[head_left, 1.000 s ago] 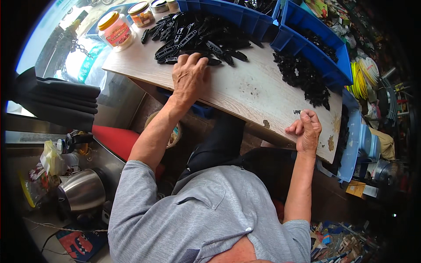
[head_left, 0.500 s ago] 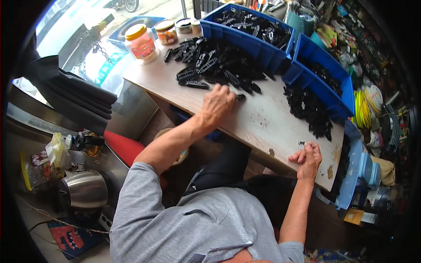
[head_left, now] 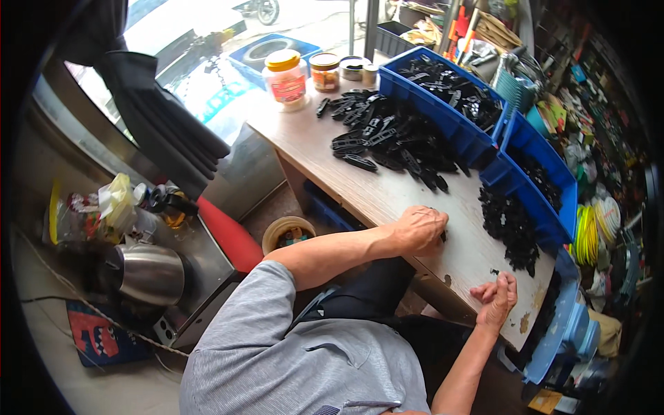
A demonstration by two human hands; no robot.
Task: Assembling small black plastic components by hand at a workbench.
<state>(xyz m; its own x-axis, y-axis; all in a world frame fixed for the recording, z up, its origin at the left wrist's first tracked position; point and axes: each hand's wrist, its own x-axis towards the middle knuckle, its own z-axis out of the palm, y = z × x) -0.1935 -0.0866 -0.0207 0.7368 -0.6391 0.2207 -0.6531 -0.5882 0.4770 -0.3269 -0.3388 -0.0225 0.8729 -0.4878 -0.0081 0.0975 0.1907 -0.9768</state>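
Left hand (head_left: 420,229) has moved off the heap of long black parts (head_left: 387,135) and over the tabletop (head_left: 311,138), so now it's way nearer the right hand (head_left: 496,304). It's curled nearly closed around a dark part (head_left: 443,236), mostly hidden from me. Right one's half curled, tiny black piece (head_left: 494,272) at its fingertips, near the pile of small black bits (head_left: 508,228).
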